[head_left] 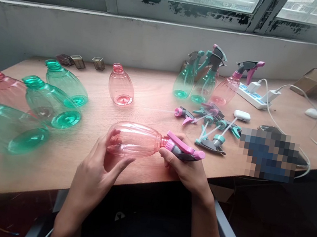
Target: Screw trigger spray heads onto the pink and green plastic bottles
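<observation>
Four bare bottles (4,124) sit left of the left grip (98,169), another bottle (121,85) beyond it. That grip holds a pink bottle (136,141); the right grip (186,170) holds its top (184,146). Beyond that: loose tops (219,139), then three topped bottles (184,80), seemingly done.

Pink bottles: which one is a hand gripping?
The pink bottle held sideways between the left hand and right hand, its spray head in the right hand's grip. The other pink bottles are on the table, away from both hands.
</observation>
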`<state>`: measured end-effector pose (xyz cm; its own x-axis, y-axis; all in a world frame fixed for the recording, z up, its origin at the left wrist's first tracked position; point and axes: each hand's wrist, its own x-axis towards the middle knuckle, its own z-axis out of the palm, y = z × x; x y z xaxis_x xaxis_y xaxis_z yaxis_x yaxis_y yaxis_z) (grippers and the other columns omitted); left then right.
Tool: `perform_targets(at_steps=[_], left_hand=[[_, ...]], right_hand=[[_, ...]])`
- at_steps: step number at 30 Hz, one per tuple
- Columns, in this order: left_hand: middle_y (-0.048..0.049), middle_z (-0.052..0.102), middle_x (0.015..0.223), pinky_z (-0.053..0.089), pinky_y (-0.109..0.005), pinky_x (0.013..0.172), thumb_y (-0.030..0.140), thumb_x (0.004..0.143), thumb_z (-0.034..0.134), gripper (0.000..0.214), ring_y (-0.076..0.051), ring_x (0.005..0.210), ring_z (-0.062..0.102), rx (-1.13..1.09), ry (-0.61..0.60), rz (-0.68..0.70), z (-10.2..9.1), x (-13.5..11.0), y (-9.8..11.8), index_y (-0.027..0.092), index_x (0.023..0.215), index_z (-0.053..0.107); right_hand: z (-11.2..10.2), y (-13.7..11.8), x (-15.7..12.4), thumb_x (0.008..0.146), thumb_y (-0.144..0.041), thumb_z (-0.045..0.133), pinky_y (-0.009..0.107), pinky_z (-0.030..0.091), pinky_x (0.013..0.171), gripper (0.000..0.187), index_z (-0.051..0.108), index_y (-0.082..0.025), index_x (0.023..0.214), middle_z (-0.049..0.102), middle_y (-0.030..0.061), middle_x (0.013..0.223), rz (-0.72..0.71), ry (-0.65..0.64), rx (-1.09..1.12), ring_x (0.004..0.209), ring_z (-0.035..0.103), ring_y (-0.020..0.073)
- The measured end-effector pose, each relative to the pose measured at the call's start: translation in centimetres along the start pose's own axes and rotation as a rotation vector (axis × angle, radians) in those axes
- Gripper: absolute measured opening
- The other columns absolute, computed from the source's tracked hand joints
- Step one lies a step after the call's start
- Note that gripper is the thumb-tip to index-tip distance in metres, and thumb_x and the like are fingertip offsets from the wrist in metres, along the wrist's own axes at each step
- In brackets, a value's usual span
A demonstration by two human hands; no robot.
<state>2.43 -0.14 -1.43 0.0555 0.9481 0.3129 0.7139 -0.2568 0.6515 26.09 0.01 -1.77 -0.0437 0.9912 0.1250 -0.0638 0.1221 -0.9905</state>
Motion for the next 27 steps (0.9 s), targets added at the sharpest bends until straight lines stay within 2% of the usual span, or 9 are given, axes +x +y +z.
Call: perform_targets(at_steps=[16,27], left_hand=[[-0.0081,0.065,0.142,0.053,-0.047,0.111,0.064,0.09,0.065,0.076,-0.029,0.123,0.068,0.011,0.004,-0.009,0.01,-0.1,-0.1,0.033,0.154,0.041],[-0.009,0.064,0.144,0.053,-0.049,0.111,0.065,0.089,0.065,0.076,-0.03,0.125,0.068,0.014,0.005,-0.009,0.1,0.09,-0.21,0.033,0.154,0.042]], right_hand=[[0.02,-0.09,0.08,0.087,-0.04,0.081,0.023,0.051,0.056,0.039,0.066,-0.022,0.117,0.06,-0.0062,0.073,-0.007,0.018,-0.024,0.059,0.058,0.0115],[0.04,-0.12,0.07,0.087,-0.043,0.081,0.027,0.054,0.057,0.041,0.067,-0.023,0.12,0.061,-0.0046,0.074,-0.001,0.02,-0.031,0.06,0.06,0.0138]])
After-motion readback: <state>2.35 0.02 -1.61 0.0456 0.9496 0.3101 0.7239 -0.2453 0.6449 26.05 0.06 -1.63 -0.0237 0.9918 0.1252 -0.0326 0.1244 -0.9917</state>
